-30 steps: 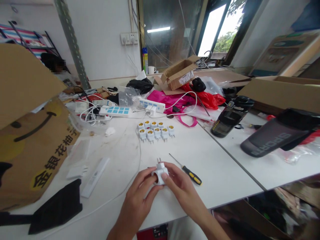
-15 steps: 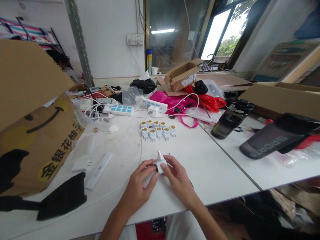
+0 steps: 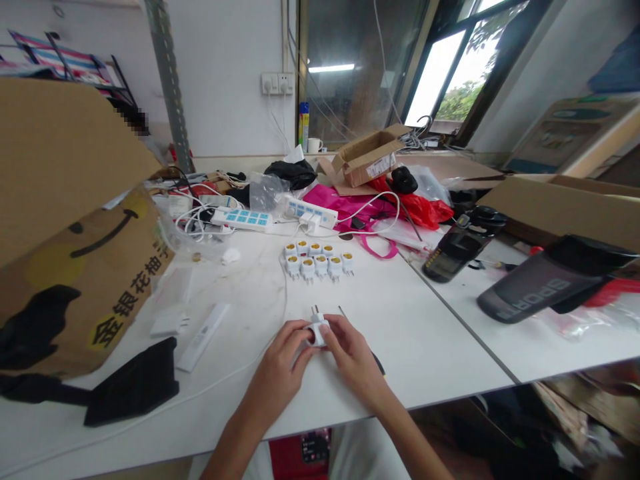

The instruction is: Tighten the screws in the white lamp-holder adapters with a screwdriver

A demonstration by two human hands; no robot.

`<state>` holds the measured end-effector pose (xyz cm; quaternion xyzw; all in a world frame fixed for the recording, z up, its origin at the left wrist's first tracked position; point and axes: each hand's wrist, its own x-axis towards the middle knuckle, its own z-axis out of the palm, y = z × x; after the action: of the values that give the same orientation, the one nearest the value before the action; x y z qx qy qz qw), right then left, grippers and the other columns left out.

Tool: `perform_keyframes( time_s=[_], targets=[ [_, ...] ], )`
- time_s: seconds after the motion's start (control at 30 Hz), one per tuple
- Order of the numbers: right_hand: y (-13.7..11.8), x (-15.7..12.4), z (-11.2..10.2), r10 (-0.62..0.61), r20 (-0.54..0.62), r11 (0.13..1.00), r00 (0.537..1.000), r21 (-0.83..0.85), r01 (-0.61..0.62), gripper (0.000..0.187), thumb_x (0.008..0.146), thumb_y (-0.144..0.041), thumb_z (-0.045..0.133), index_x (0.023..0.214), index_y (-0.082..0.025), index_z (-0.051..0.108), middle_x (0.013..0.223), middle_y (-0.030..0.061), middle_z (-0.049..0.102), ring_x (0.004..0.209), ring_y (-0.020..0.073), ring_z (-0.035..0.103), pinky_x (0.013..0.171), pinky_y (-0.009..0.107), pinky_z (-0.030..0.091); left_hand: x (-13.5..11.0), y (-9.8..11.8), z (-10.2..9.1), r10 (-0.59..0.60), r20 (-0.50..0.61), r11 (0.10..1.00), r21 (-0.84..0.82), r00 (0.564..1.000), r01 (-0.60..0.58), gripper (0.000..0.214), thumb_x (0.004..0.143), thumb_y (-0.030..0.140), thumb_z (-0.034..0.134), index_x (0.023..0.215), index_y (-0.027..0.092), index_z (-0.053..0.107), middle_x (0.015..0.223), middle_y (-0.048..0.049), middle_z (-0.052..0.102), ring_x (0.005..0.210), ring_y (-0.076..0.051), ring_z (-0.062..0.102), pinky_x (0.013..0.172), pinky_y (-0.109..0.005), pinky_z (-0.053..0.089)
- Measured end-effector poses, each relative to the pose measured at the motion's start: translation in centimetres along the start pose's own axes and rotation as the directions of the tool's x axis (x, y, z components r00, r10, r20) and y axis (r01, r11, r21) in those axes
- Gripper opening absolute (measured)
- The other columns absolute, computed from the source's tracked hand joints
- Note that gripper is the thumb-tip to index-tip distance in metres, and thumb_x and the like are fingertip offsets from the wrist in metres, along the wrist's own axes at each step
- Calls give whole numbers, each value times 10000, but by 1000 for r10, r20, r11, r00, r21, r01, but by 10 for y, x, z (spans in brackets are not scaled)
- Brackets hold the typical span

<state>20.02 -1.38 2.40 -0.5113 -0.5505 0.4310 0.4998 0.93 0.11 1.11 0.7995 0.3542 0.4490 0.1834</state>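
Both my hands hold a small white plug adapter (image 3: 317,331) between them over the white table (image 3: 425,347), its two metal pins pointing up and away from me. My left hand (image 3: 277,357) grips its left side, and my right hand (image 3: 353,353) grips its right side, hiding most of its body. A yellow-and-black screwdriver (image 3: 377,363) lies under my right hand, with only its thin shaft and a bit of handle showing. Further up the table stands a cluster of several white lamp-socket adapters (image 3: 316,262) with brass centres.
Two white power strips (image 3: 243,219) with cables lie behind the sockets, beside pink and red bags. A printed cardboard bag and a black pouch stand at left, white parts lie near them, and a black "SPORTS" case sits at right. A person is at the far left.
The head view has swung slightly left. My hands have drawn closer around the adapter, and the screwdriver handle is now mostly hidden beneath my right hand.
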Motion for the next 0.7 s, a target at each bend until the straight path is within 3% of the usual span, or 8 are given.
perform_keyframes(
  time_s=[0.3,0.43,0.5,0.57,0.67,0.7],
  targets=[
    [-8,0,2,22,53,999,998,-38,-20,560,1050,-703,594,1206,-193,766,1120,126,846,1038,300,804,963,414,659,-1,3,-3,-1,-27,999,36,1000,2,163,1090,161,630,1209,227,721,1238,-108,760,1162,-252,790,1049,-397,673],
    [-1,-8,-1,-49,36,977,998,-205,55,458,1116,-579,542,1292,-196,722,1155,140,828,1025,290,802,965,439,649,-3,1,-4,25,-39,997,73,999,-22,169,1100,169,622,1219,223,730,1246,-114,756,1160,-253,789,1043,-389,672],
    [1,-16,-10,-198,-6,908,980,-379,181,345,1123,-483,565,1290,-216,706,1190,147,800,1084,301,776,1013,473,623,-6,2,-6,6,-46,996,90,999,-2,164,1104,184,624,1218,225,735,1233,-113,752,1142,-252,787,1034,-388,672],
    [3,-24,-26,-369,-58,788,928,-548,279,263,1121,-400,575,1296,-244,694,1250,159,758,1193,328,724,1076,524,586,-10,3,-10,-20,-43,995,101,999,24,169,1102,199,635,1231,230,739,1220,-111,748,1135,-254,783,1030,-390,671],
    [7,-32,-58,-446,-124,612,886,-765,201,353,1052,-463,684,1332,-248,684,1304,187,715,1199,392,686,1075,631,560,-14,5,-14,-33,-6,994,106,999,34,170,1095,212,646,1235,231,743,1212,-114,742,1131,-261,775,1013,-396,674],
    [10,-33,-68,-419,-132,593,899,-789,160,417,1019,-520,722,1329,-244,681,1291,186,715,1167,394,700,1042,624,584,-15,5,-15,-33,10,994,107,999,32,163,1093,215,649,1224,230,745,1209,-115,741,1127,-265,773,1002,-399,676]
  ],
)
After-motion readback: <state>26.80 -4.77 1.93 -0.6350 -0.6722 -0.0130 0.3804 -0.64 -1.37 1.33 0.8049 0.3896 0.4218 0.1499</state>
